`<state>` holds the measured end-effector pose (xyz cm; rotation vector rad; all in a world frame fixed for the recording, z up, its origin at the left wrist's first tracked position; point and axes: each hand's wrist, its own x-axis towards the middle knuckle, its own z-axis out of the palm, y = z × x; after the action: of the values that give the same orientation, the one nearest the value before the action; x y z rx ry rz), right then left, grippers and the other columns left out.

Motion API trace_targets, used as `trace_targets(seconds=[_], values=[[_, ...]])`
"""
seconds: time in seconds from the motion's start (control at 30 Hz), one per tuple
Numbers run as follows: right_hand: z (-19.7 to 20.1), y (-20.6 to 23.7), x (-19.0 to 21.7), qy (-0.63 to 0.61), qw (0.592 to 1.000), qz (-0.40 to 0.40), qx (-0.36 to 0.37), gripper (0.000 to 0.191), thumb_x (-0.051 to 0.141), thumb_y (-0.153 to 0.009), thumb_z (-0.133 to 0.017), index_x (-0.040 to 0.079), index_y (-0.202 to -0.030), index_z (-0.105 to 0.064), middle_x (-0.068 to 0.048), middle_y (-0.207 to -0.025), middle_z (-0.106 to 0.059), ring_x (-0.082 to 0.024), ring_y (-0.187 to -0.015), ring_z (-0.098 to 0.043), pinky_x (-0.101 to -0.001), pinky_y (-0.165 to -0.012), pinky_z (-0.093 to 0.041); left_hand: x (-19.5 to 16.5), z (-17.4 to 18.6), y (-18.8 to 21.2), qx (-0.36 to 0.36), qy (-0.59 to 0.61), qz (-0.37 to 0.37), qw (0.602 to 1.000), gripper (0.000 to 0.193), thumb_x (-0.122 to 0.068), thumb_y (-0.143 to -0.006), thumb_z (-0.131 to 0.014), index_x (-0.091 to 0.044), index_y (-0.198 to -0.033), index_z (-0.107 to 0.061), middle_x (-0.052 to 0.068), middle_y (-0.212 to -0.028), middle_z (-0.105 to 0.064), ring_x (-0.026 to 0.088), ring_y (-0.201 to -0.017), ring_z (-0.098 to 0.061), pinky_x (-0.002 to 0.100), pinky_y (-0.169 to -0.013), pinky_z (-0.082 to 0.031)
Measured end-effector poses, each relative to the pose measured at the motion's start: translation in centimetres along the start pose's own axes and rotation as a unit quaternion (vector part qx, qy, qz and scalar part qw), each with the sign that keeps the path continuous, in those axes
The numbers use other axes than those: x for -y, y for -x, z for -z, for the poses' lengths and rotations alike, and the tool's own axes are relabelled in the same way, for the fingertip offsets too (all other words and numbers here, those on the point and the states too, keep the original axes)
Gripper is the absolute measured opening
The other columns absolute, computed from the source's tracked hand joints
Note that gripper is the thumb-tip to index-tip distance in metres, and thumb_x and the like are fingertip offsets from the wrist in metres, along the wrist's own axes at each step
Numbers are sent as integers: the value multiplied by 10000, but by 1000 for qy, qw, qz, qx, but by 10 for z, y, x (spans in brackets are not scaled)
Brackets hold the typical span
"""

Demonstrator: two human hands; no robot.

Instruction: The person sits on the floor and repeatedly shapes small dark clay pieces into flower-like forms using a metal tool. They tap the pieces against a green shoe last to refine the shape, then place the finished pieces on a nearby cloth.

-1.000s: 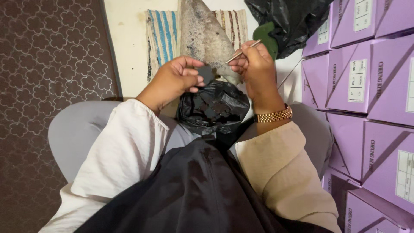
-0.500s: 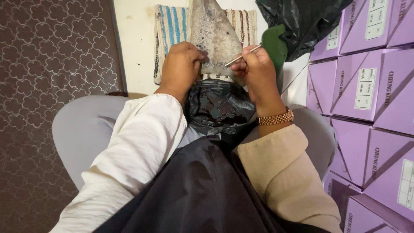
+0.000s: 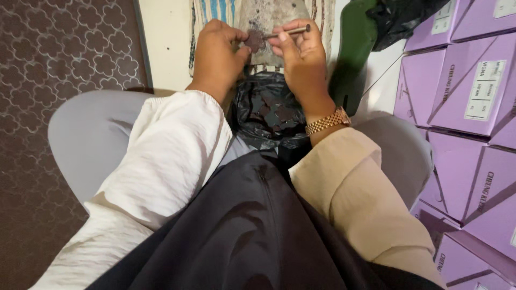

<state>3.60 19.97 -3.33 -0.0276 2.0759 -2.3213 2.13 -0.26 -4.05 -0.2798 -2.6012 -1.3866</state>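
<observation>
My left hand (image 3: pixel 216 51) pinches a small dark flower-shaped piece (image 3: pixel 253 40) between thumb and fingers. My right hand (image 3: pixel 302 53) holds a thin metal tool (image 3: pixel 290 31) level, its tip against that piece. Both hands hover above an open black plastic bag (image 3: pixel 269 110) in my lap, which has several similar dark pieces inside. A gold watch (image 3: pixel 327 122) sits on my right wrist. A grey stained slab (image 3: pixel 269 13) on a striped cloth (image 3: pixel 215 9) lies just beyond the hands.
Stacked purple boxes (image 3: pixel 462 91) with white labels fill the right side. A green object (image 3: pixel 355 48) and another black bag (image 3: pixel 403 16) lie at the upper right. A brown patterned carpet (image 3: pixel 64 64) covers the left floor. A black jacket (image 3: pixel 247 231) drapes over my lap.
Both hands have come closer together above the bag, and the tool tip now meets the small piece in my left fingers. The view has tilted down slightly.
</observation>
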Motion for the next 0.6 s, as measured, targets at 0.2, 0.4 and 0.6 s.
trace_targets(seconds=[0.2, 0.4, 0.6], values=[[-5, -2, -7, 23, 999, 26, 20, 137, 38, -1128, -545, 55, -1249, -484, -96, -1220, -662, -162, -1082, -690, -283, -963, -566, 0, -6, 3, -9, 18, 52, 998, 216, -75, -730, -891, -63, -910, -773, 120, -978, -652, 316, -893, -661, 400, -772, -543], [-8, -2, -5, 99, 992, 72, 38, 118, 5, -1134, -547, 37, -1235, -497, -89, -1201, -665, -157, -1076, -703, -286, -968, -587, -1, -7, 1, 2, 37, 71, 997, 227, -75, -750, -887, -72, -935, -756, 102, -1007, -630, 284, -909, -662, 379, -804, -547], [-11, -2, -5, 137, 983, 113, 48, 118, -9, -1139, -564, 18, -1241, -511, -95, -1199, -662, -168, -1116, -703, -304, -1014, -597, -2, -8, -1, -14, 25, 83, 996, 239, -86, -717, -908, -73, -895, -749, 103, -1001, -626, 297, -937, -643, 385, -796, -536]])
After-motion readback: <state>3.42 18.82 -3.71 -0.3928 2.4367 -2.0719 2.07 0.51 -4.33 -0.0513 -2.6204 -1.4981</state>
